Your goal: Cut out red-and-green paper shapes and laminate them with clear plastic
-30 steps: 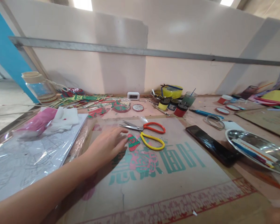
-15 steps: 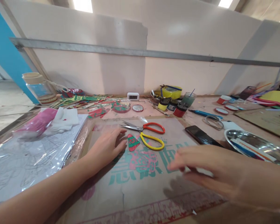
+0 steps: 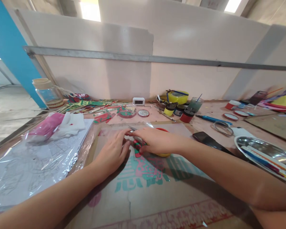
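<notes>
My left hand (image 3: 113, 149) rests on the plastic-covered board left of a small red-and-green patterned piece (image 3: 136, 153), thumb and fingers apart, holding nothing. From the right, my right hand (image 3: 157, 140) reaches over a pair of scissors and hides most of them. Of the scissors (image 3: 164, 129), a blade tip and parts of the red and yellow handles show. My right fingers stretch toward my left fingertips, with the thumb apart from them at the patterned piece's right edge. Beneath both hands, the printed sheet (image 3: 124, 203) bears green characters and a pink figure.
Drawings under clear plastic (image 3: 33, 171) lie left, topped by a pink bundle (image 3: 46, 125). A dark phone (image 3: 209, 141) and steel bowl (image 3: 240, 140) are right. Paint jars (image 3: 187, 115), a small clock (image 3: 138, 101) and a glass bottle (image 3: 47, 95) stand behind.
My right hand has moved left from the front right and is now over the scissors, close to my left hand. My left hand has stayed nearly in place.
</notes>
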Demonstrator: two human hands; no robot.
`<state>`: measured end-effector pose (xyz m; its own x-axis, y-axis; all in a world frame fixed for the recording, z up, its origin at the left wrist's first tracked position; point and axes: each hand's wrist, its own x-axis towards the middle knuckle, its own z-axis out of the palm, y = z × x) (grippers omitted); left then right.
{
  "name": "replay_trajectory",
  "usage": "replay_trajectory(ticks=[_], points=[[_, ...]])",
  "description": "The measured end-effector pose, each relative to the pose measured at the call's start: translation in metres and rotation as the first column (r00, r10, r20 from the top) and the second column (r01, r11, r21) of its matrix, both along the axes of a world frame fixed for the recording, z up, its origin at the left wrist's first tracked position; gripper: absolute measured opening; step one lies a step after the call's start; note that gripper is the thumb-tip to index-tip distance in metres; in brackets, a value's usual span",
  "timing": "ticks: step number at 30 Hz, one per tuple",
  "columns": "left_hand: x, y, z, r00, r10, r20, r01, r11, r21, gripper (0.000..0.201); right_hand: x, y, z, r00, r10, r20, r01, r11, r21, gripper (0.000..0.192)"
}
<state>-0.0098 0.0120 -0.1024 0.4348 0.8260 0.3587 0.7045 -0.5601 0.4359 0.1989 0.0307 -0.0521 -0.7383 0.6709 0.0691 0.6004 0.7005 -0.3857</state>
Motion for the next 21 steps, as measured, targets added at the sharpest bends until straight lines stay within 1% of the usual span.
replay_trajectory(ticks=[2, 3, 7, 9, 11, 14, 17, 19, 21], points=[[0.0, 0.001, -0.001, 1.0, 0.004, 0.01, -0.004, 1.0, -0.004, 0.039, 0.0, 0.006, -0.005, 0.999, 0.02, 0.028, -0.02, 1.0, -0.004, 0.047], [0.0, 0.001, -0.001, 1.0, 0.005, 0.018, -0.005, 1.0, -0.003, 0.038, 0.001, 0.007, -0.007, 0.999, 0.017, 0.036, -0.016, 1.0, -0.01, 0.049], [0.001, 0.002, 0.0, 0.999, 0.001, 0.037, 0.0, 1.0, -0.023, 0.036, 0.004, 0.01, -0.015, 0.999, -0.037, -0.011, 0.036, 0.999, -0.024, 0.07], [0.001, 0.001, 0.0, 0.999, 0.007, 0.052, -0.005, 0.999, -0.045, 0.037, 0.006, 0.009, -0.016, 0.999, -0.04, -0.017, 0.04, 0.999, -0.019, 0.076], [0.001, 0.0, 0.002, 0.998, 0.032, 0.05, -0.03, 0.999, -0.039, 0.038, 0.006, 0.007, -0.014, 0.999, -0.042, 0.005, 0.043, 0.999, -0.015, 0.077], [0.002, -0.003, 0.006, 0.998, 0.06, -0.034, -0.06, 0.998, -0.005, 0.037, 0.007, 0.003, -0.01, 0.998, -0.045, 0.04, 0.045, 0.999, 0.007, 0.077], [0.004, -0.006, 0.011, 0.993, 0.029, -0.117, -0.028, 1.0, 0.005, 0.035, 0.008, 0.003, -0.009, 0.999, -0.012, 0.03, 0.011, 1.0, 0.024, 0.076], [0.005, -0.007, 0.013, 0.993, -0.001, -0.117, 0.001, 1.0, -0.003, 0.037, 0.009, 0.004, -0.012, 1.0, -0.008, 0.023, 0.007, 1.0, 0.029, 0.076], [0.005, -0.006, 0.011, 0.998, -0.031, -0.059, 0.027, 0.998, -0.058, 0.04, 0.011, 0.006, -0.015, 1.0, -0.013, 0.02, 0.013, 0.999, 0.03, 0.073]])
